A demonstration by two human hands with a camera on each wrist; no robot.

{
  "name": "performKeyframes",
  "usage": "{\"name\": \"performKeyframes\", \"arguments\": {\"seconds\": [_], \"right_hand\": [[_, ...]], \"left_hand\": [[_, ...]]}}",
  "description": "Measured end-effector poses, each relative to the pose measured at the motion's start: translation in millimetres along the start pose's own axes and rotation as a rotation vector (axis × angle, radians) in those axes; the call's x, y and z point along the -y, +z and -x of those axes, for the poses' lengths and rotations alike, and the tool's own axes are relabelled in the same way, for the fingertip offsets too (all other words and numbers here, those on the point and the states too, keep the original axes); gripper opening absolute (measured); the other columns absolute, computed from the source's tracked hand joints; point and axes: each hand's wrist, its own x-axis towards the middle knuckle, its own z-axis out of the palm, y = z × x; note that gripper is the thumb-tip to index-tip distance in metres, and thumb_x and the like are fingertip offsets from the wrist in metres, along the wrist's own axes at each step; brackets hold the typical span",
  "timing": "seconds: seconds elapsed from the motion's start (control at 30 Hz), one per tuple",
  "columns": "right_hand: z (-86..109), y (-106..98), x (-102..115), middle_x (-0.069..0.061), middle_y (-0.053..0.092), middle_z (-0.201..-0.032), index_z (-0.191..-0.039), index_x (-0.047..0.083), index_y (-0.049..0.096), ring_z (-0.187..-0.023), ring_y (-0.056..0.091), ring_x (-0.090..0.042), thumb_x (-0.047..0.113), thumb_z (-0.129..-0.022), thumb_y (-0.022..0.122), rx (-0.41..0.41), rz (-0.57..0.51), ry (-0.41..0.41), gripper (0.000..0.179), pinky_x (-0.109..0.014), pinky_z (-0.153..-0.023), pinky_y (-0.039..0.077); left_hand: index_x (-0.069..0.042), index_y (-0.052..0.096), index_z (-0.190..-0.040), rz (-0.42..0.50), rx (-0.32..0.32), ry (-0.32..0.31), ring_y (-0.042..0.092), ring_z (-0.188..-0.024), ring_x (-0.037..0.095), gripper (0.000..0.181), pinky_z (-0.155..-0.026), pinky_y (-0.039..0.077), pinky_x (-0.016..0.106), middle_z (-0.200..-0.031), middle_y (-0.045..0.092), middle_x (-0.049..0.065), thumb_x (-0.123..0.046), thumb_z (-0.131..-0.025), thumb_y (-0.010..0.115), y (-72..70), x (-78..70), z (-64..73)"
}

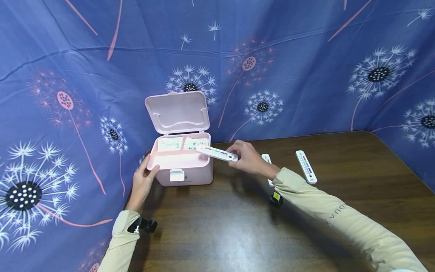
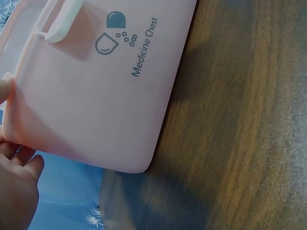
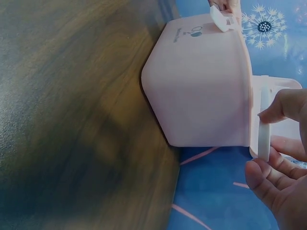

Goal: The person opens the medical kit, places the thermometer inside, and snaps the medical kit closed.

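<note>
A pink medicine chest [image 1: 190,175] stands at the back left of the table, its lid [image 1: 178,111] raised. My left hand [image 1: 142,185] grips the chest's left front rim, thumb on the edge and fingers against the side. In my right hand [image 1: 249,158], thumb and fingers pinch one end of a white wall thermometer [image 1: 217,153] with coloured bands. Its far end reaches over the right side of the chest's top tray [image 1: 178,160]. In the right wrist view the thermometer [image 3: 264,139] shows edge-on between thumb and fingers.
Two more thermometers lie on the wooden table [image 1: 221,226]: one [image 1: 306,167] to the right, another [image 1: 266,158] partly hidden behind my right forearm. Flat paper packets [image 1: 170,143] sit in the tray's back compartments. A blue patterned cloth [image 1: 306,94] hangs directly behind.
</note>
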Motion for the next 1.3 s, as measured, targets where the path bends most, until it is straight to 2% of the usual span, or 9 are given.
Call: {"name": "performKeyframes", "arguments": {"seconds": [0.43,0.7,1.0,1.13,1.3], "right_hand": [[-11.9,5.2,2.4,-0.004,0.056,-0.077,-0.092,0.004,0.073,-0.069,0.053,-0.023,0.009,-0.065,0.071,0.026,0.008,-0.032,0.028,-0.027,-0.056,0.041],[-18.6,7.4,4.5,-0.004,0.058,-0.08,-0.094,0.004,0.073,-0.069,0.05,-0.016,0.011,-0.065,0.07,0.047,0.018,-0.037,0.03,-0.026,-0.057,0.042],[-22.9,10.0,8.0,-0.004,0.058,-0.081,-0.095,0.003,0.072,-0.07,0.052,-0.019,0.01,-0.066,0.069,0.071,0.014,-0.041,0.03,-0.027,-0.059,0.043],[-25.4,12.1,10.2,-0.004,0.057,-0.081,-0.096,0.002,0.072,-0.071,0.054,-0.024,0.01,-0.067,0.07,0.081,0.016,-0.05,0.03,-0.027,-0.059,0.042],[-28.8,15.6,11.7,-0.005,0.058,-0.082,-0.096,0.002,0.072,-0.07,0.053,-0.021,0.009,-0.067,0.069,0.09,0.006,-0.062,0.03,-0.025,-0.058,0.043]], "left_hand": [[0.005,0.032,-0.144,0.001,-0.004,-0.01,0.026,-0.138,0.03,0.06,-0.111,0.026,0.043,-0.15,0.027,0.021,-0.009,-0.093,0.06,-1.2,0.0,1.0],[0.006,0.033,-0.143,0.013,-0.015,-0.004,0.03,-0.136,0.031,0.06,-0.109,0.028,0.044,-0.149,0.029,0.023,-0.007,-0.092,0.061,-0.3,0.8,-0.4],[0.006,0.032,-0.143,0.003,-0.012,0.005,0.029,-0.136,0.032,0.06,-0.11,0.028,0.045,-0.149,0.029,0.024,-0.007,-0.092,0.061,1.3,0.8,0.1],[0.006,0.032,-0.143,0.016,-0.012,0.005,0.029,-0.136,0.032,0.06,-0.11,0.028,0.045,-0.149,0.029,0.023,-0.007,-0.092,0.061,1.2,2.6,-0.4],[0.006,0.033,-0.143,0.029,-0.024,0.004,0.03,-0.136,0.032,0.06,-0.11,0.028,0.044,-0.149,0.03,0.023,-0.006,-0.091,0.061,0.7,4.0,-0.6]]}}
